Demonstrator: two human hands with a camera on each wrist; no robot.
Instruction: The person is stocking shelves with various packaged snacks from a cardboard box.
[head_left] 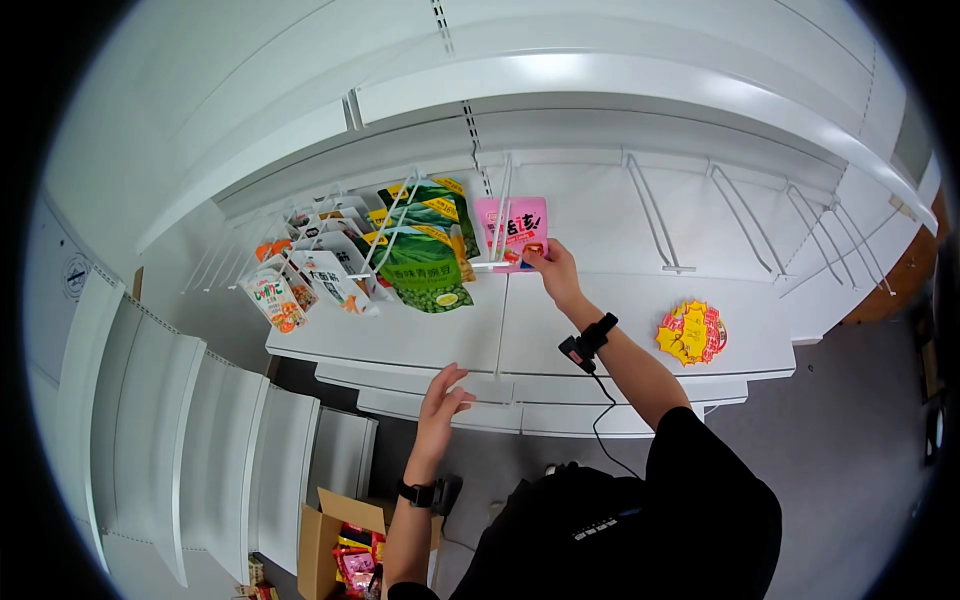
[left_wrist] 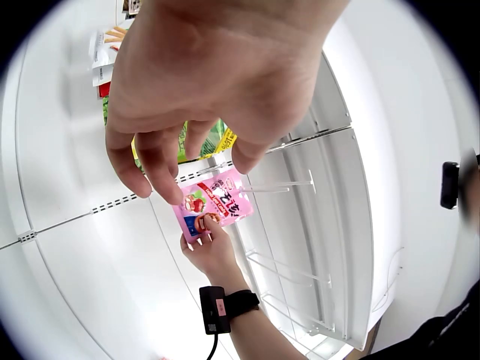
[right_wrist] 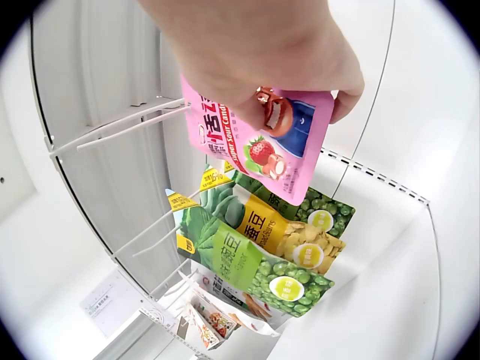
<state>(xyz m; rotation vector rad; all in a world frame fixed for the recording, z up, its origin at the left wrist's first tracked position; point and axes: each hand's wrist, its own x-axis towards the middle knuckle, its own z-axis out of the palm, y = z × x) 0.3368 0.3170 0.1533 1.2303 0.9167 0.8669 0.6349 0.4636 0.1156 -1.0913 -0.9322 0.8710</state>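
Observation:
A pink bag of sour candy [head_left: 515, 222] is upright against the shelf's back panel, at a white wire hook [head_left: 506, 180]. My right hand [head_left: 557, 277] pinches its lower right part, thumb on the printed front and fingers behind. In the right wrist view, the hook's prongs meet the top edge of the candy bag [right_wrist: 262, 146]. My left hand [head_left: 438, 408] hangs in front of the shelf edge, fingers loosely bent and holding nothing. Green bags of peas [head_left: 425, 265] hang on the hook just left of the pink bag.
White snack bags [head_left: 335, 275] hang farther left. Several bare hooks [head_left: 655, 220] stick out on the right. Yellow and red starburst tags [head_left: 690, 332] lie on the shelf at right. Below left, an open cardboard box [head_left: 318, 550] holds more packets.

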